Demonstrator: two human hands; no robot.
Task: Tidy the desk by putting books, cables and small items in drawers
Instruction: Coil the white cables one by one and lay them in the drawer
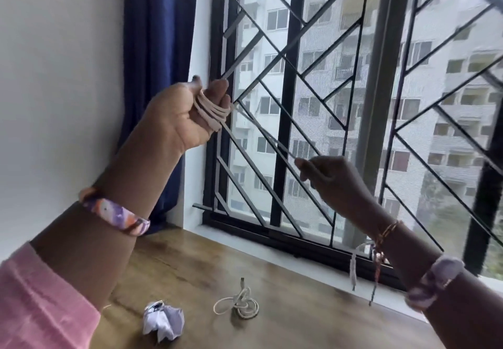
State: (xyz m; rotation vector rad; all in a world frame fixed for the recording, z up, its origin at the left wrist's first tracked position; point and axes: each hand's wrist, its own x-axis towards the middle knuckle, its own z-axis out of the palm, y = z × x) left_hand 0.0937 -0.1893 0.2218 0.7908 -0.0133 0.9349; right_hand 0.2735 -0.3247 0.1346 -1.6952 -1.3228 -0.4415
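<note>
I see the left hand (182, 114) gripping coiled white cable (215, 112); the right hand (334, 182) pinches its taut free end.

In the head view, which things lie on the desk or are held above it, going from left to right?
Crumpled paper → left hand holding cable loops → coiled cable on the desk → right hand pinching the cable's free end.

Paper wad (163, 322) – left of coiled cable (239, 304)
</note>
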